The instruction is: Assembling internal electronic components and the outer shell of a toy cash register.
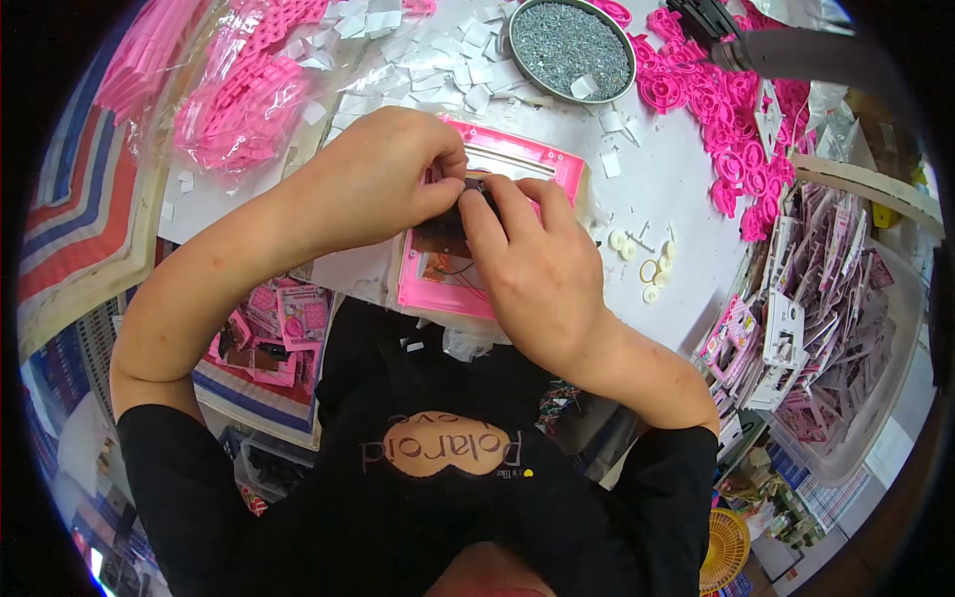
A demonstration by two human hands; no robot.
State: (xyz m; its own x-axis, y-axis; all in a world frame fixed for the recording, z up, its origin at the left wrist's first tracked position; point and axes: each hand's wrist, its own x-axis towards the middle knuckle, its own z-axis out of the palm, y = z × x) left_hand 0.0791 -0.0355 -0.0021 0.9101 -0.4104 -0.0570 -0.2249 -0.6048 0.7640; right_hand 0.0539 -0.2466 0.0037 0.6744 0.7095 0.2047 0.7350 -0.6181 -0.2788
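Observation:
In front of me a pink rectangular plastic housing (448,297) lies on the white work table. Dark parts and thin red wires (460,276) show inside its near half. My left hand (393,174) reaches over its left side, thumb and fingers pinched together; whatever they hold is hidden. My right hand (542,269) rests over the right side, its fingertips closed on a small black part (476,185) at the housing's middle. The two hands' fingertips nearly meet there.
Behind the housing stand a round metal tin of small screws (572,50) and scattered white paper bits (468,75). Pink plastic parts (736,149) pile up at the right, above a clear bin of panels (885,378). Cream-coloured small wheels (652,269) lie beside my right hand. Bagged pink pieces (244,119) sit left.

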